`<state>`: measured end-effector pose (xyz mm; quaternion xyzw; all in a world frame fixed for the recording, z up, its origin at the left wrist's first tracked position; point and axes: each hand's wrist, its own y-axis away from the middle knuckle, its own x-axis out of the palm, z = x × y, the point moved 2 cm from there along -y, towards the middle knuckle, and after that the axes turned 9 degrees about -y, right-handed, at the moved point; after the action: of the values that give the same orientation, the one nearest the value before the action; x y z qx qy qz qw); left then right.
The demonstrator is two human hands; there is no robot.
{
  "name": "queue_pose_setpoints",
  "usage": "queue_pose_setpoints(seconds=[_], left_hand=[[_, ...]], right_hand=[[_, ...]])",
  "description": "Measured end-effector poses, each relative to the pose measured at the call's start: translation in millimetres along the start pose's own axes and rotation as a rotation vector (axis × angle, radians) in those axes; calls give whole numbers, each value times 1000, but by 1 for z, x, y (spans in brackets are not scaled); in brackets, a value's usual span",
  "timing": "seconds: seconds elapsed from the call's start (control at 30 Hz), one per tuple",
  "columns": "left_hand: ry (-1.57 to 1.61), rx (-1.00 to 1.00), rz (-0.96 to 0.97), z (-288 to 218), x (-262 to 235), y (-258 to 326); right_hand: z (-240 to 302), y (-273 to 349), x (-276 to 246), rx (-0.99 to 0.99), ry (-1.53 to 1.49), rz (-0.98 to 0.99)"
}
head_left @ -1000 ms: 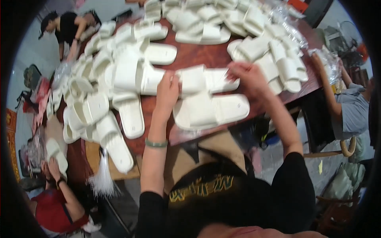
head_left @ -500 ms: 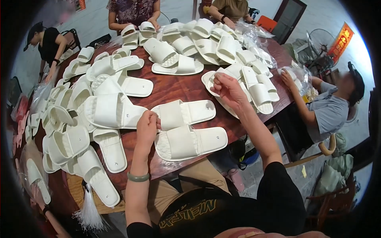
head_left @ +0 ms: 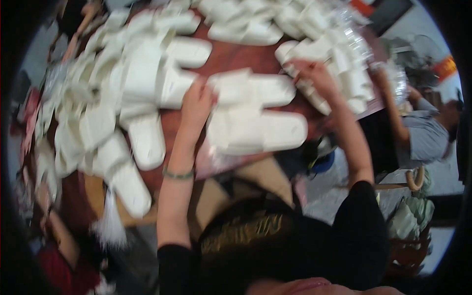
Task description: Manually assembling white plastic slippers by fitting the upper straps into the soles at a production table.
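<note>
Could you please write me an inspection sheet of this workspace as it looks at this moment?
Surface: dark reddish-brown table, mostly covered.
Job's things: two white slippers side by side in front of the person, the far slipper and the near slipper.
Clutter: heaps of white slippers, the left pile and the right pile; clear plastic wrap at the right pile.
Hands: left hand rests at the strap end of the slipper pair; right hand reaches into the right pile; the picture is blurred, so grips are unclear.
Cables: nothing seen.
Surroundings: a seated person in grey at the right.
</note>
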<state>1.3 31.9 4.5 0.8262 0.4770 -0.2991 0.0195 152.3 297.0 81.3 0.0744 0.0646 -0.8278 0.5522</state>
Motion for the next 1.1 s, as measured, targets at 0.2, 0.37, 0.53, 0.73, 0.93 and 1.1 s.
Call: queue_pose_setpoints(seconds=[0.2, 0.37, 0.53, 0.73, 0.93, 1.1], left_hand=[[132, -18, -86, -10, -7, -2], [217, -185, 43, 22, -1, 21], [530, -234, 182, 0, 8, 26], [541, -291, 186, -4, 13, 12], [534, -331, 152, 1, 10, 6], [409, -207, 58, 17, 23, 12]], right_hand=[[-22, -11, 45, 60, -59, -98], [-60, -27, 118, -306, 226, -156], [-47, -28, 122, -198, 97, -166], [-63, -48, 115, -99, -17, -89], [-53, -55, 121, 34, -52, 60], [-58, -42, 117, 9, -69, 143]])
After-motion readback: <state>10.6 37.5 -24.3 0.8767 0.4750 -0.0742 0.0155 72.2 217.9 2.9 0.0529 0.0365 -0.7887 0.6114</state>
